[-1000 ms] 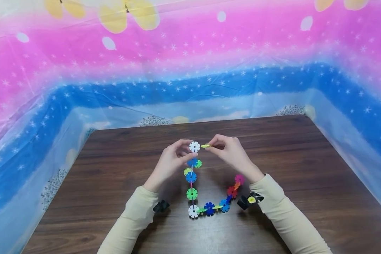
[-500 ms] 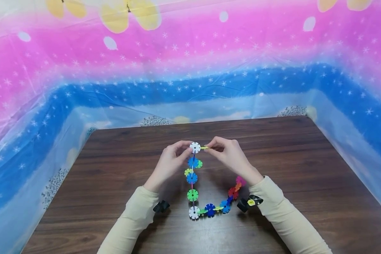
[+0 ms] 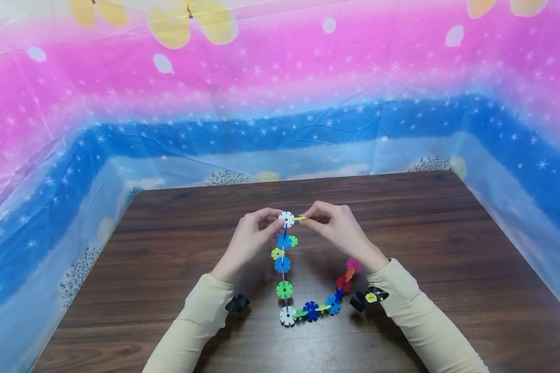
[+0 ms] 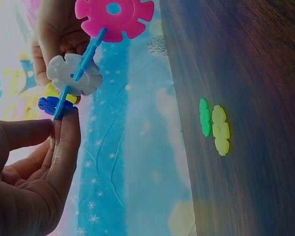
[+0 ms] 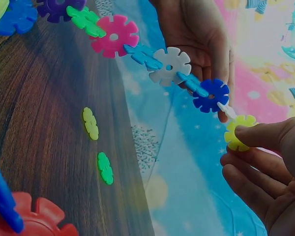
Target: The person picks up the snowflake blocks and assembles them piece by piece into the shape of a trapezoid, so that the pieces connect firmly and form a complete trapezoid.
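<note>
A chain of slotted, flower-shaped plastic discs [image 3: 284, 289] in many colours hangs from between both hands. My left hand [image 3: 249, 234] pinches the white disc [image 3: 287, 219] at its upper end with thumb and fingers. From the right, my right hand [image 3: 343, 228] pinches a yellow disc [image 5: 240, 132] by its edge. The yellow disc meets the white disc's right edge; in the right wrist view, the white disc stands edge-on between the yellow one and a dark blue one [image 5: 211, 96]. In the head view, the chain bends at a lower white disc [image 3: 288, 316] and runs right.
Two loose discs, one green [image 3: 294, 241] and one yellow [image 3: 276, 254], lie on the dark wooden table [image 3: 177, 248] beyond the chain. The chain's other end, a pink disc [image 3: 353, 264], is near the right wrist. A patterned cloth [image 3: 261, 124] surrounds the table's far sides.
The yellow disc has moved left from a small gap until it touches the white disc. My left thumb has shifted up onto the white disc. Hands and chain have sunk slightly in view.
</note>
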Demonstrator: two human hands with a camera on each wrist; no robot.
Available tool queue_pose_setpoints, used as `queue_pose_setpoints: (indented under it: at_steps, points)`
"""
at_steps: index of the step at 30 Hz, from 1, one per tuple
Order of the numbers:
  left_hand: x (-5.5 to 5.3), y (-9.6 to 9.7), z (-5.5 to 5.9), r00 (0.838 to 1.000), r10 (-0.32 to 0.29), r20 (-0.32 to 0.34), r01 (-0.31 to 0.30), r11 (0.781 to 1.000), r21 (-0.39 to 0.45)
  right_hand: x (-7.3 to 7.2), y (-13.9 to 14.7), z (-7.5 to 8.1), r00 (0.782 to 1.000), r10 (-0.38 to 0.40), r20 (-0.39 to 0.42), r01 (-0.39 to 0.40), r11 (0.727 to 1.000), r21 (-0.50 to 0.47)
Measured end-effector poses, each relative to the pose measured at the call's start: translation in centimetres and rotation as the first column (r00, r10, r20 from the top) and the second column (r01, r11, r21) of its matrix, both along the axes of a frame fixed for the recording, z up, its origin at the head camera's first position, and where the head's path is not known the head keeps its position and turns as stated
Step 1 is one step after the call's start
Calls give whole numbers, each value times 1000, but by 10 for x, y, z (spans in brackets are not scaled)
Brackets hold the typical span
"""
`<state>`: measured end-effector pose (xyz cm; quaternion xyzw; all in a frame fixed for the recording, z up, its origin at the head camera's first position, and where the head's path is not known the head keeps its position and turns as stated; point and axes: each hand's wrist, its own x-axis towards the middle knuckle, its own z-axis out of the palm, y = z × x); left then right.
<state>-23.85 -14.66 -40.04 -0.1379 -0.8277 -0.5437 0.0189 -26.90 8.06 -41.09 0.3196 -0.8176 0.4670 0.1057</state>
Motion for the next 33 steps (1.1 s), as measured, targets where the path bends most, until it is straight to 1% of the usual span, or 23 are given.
queue_pose_setpoints:
  at_steps: [2,5,9,16,22,28,33]
  points:
    - [0,0,0,1000,-2,9,1,1000,3,0,0,0,1000,10,6,-10,1000,-2]
    - [0,1,0,1000,-4,-1,4,1000,3,0,0,-1,1000,15,2,-15,1000,-3]
    - [0,2,-1,1000,-6,-14,6,1000,12,0,0,-3,999,21,-37,-22,1000,-17]
    - [1,4,-2,1000,8,13,-8,999,39,2,-3,-8,995,17,-100,-19,1000,-22]
    - [2,4,-4,1000,2,9,-3,999,46,2,-4,-10,989,38,-143,-42,999,-27]
    - [3,6,-4,1000,9,19,-9,999,40,2,-5,-12,986,38,-160,-38,999,4]
    - [0,3,-6,999,-20,43,17,998,56,0,-6,-13,989,34,-145,-33,999,11]
